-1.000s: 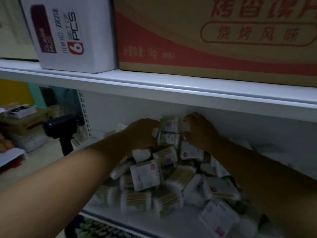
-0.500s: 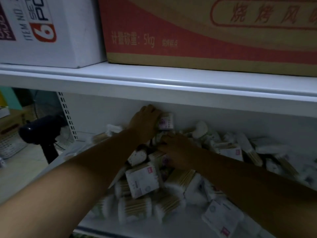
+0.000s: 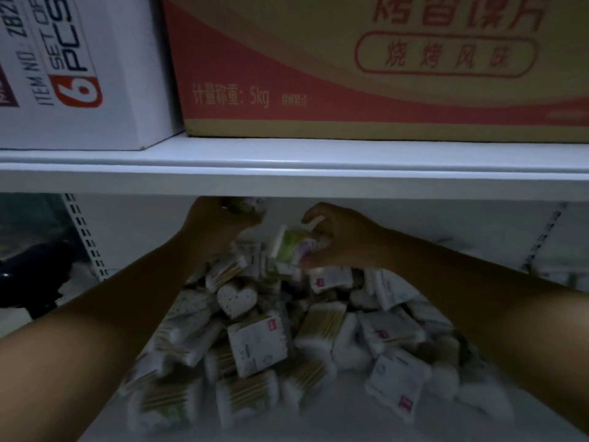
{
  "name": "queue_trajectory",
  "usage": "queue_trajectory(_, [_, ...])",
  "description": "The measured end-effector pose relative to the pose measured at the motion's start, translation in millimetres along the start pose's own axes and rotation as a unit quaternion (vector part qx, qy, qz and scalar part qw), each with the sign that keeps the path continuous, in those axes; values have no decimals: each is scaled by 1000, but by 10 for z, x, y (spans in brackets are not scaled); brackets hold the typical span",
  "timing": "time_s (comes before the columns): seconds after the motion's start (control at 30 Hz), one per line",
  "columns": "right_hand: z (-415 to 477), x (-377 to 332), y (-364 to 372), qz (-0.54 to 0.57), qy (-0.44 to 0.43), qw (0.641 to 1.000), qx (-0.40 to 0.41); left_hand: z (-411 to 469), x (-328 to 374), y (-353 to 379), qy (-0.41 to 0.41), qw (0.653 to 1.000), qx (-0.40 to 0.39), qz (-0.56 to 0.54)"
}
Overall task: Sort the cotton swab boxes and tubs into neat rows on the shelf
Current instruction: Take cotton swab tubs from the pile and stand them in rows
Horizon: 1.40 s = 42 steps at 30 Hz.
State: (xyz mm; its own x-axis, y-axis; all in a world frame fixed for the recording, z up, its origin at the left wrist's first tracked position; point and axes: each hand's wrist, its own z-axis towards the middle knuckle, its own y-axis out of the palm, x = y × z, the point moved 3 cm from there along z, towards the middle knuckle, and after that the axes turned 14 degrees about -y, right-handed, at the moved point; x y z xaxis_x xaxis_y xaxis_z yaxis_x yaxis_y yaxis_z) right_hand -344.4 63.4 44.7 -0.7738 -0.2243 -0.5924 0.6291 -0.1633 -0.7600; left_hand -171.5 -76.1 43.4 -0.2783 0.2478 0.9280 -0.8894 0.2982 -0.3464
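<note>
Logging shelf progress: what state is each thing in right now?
Left hand: holds a small box, raised under the upper shelf.
Right hand: grips a green box, tilted.
Swab packs: jumbled heap, no rows yet.
Heart tub: loose in the heap.
White carton: upright on the upper shelf.
Red carton: upright beside it.
</note>
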Motion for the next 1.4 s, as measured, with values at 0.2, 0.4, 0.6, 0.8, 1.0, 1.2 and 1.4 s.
queue_trajectory(0.2, [-542, 117, -233, 276, 85, 951, 111, -375, 221, 329, -34, 996, -64, -54])
queue_trajectory(0.4, [-1468, 361, -645, 377, 129, 905, 149, -924, 577, 1081, -38, 986, -147, -76])
queue_trajectory(0.6, [-2929, 584, -1355, 234, 180, 929, 221, -1740, 920, 2345, -21, 977, -187, -96])
queue_trajectory(0.8, [-4367, 835, -1965, 164, 212, 918, 292, -2842, 1353, 3837, 5, 950, -295, -107])
queue_trajectory(1.0, [-5629, 1172, -2427, 160, 253, 860, 413, -3563, 1727, 4994, -28, 895, -421, -148])
queue_trajectory(1.2, [-6448, 1605, -2973, 111, 268, 830, 477, -3779, 2036, 6120, -62, 858, -481, -168])
queue_trajectory(1.4, [-6943, 2361, -3623, 75, 305, 814, 489, -3698, 2318, 7349, -38, 851, -500, -159])
